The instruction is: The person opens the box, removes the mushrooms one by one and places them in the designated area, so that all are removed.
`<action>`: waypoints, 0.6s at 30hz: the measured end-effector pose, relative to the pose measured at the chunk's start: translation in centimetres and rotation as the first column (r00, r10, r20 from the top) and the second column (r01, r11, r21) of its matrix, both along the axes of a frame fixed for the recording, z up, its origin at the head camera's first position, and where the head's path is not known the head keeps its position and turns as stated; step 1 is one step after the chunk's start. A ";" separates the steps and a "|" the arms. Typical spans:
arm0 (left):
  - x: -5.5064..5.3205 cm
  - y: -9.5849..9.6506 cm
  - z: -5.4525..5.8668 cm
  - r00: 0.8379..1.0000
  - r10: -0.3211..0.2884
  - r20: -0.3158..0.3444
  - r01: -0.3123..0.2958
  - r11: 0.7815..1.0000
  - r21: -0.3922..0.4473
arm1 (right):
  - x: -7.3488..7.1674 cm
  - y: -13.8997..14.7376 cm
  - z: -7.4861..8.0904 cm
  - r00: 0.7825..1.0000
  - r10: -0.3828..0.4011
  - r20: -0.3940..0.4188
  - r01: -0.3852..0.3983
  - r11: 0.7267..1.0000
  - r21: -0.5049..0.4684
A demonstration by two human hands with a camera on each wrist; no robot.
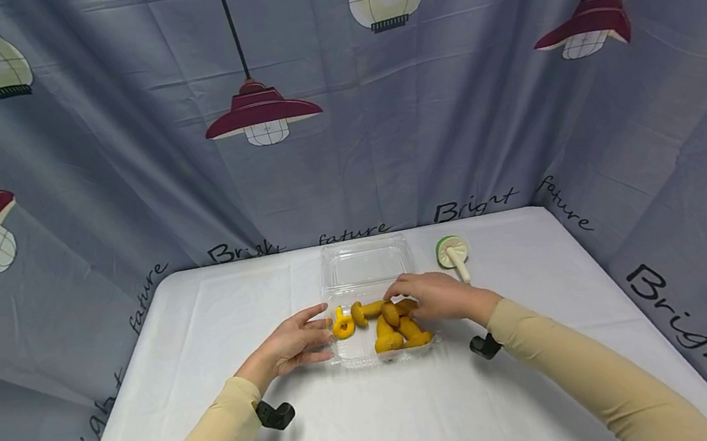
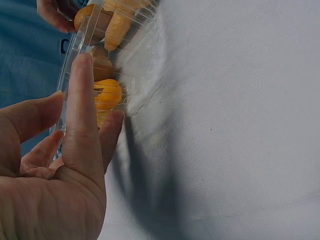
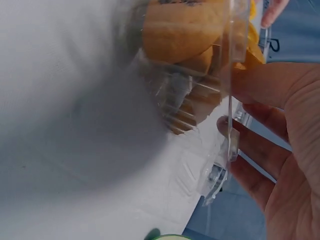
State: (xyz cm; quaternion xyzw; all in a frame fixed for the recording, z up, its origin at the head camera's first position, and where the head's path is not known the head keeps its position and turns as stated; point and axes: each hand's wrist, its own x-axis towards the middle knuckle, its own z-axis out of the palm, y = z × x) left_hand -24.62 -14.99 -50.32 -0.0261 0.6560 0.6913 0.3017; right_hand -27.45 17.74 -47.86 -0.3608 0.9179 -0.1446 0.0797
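Observation:
A clear plastic clamshell box (image 1: 358, 352), its lid (image 1: 366, 263) folded back, lies on the white table. Several brown-yellow mushroom-shaped pieces (image 1: 388, 341) fill its right and middle part. At its left end sits a brighter yellow piece (image 1: 343, 326) with a hole in its round head. My left hand (image 1: 293, 342) is at the box's left wall, fingers spread and extended along it. Over the box's right rear corner, my right hand (image 1: 432, 296) reaches in with its fingertips among the mushrooms. In the right wrist view, its thumb and fingers stand apart about the rim.
A cream mushroom-shaped piece with a green-edged head (image 1: 452, 252) lies on the table (image 1: 375, 435) behind the right hand. Grey-blue curtains (image 1: 345, 167) printed with lamps hang behind and beside the table. Black wrist cameras (image 1: 276, 414) sit under both wrists.

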 end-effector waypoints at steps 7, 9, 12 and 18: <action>0.0 -0.1 0.0 1.000 -0.007 -0.001 0.007 1.000 0.004 | -0.3 -0.1 -0.4 0.998 0.055 -0.032 -0.053 0.997 0.052; 0.0 -0.1 0.0 1.000 -0.007 -0.002 0.007 1.000 0.004 | -0.3 -0.1 -0.5 0.996 0.070 -0.049 -0.067 0.996 0.059; -0.1 -0.1 -0.1 1.000 -0.004 0.000 0.004 1.000 0.004 | -0.4 -0.1 -0.7 0.994 0.087 -0.061 -0.084 0.995 0.059; -0.1 -0.1 -0.1 1.000 0.005 0.003 -0.005 1.000 -0.001 | -0.4 -0.2 -0.8 0.992 0.110 -0.063 -0.106 0.992 0.067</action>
